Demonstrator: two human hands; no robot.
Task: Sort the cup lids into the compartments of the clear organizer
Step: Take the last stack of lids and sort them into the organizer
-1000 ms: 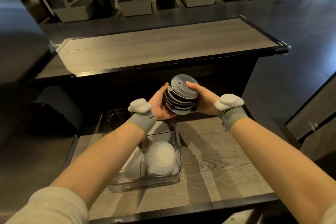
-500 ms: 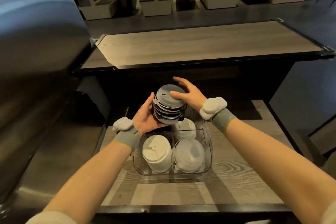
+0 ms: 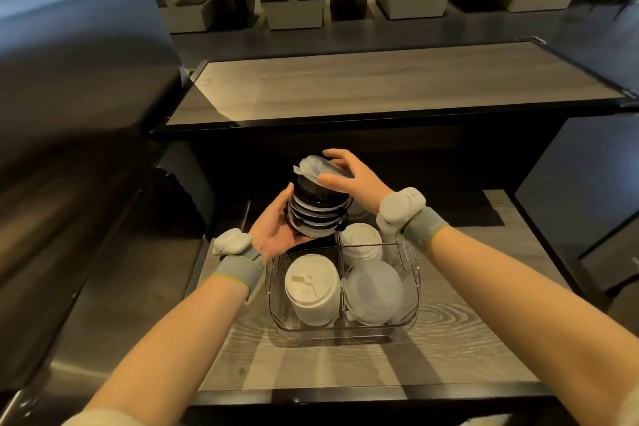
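Grey wood-grain covers the low counter (image 3: 449, 349) on which the clear four-compartment plastic organizer (image 3: 411, 287) stands, and every place below is told from that organizer. Bare counter lies open to its right and in front of it as far as the dark front edge; to its left the wood ends near the organizer at a brushed steel surface (image 3: 86, 252), and behind it a dark wall rises to a higher wood-topped bar (image 3: 380, 86). In the organizer's near-left compartment sits a white flat cup lid (image 3: 311, 284), face up and tilted toward the camera; the near-right holds a translucent domed lid (image 3: 373, 290); the far-right holds another white lid (image 3: 359, 239); the far-left compartment is mostly hidden by the hand above it. Above that far-left corner the left hand (image 3: 276, 228) curls under and around a stack of dark round lids (image 3: 318, 211), whose axis stands nearly upright, leaning slightly away. The right hand (image 3: 352, 180), fingers spread, pinches a clear frosted lid (image 3: 314, 169) at the stack's top, its left rim tipped up and its flat face turned up and leftward.
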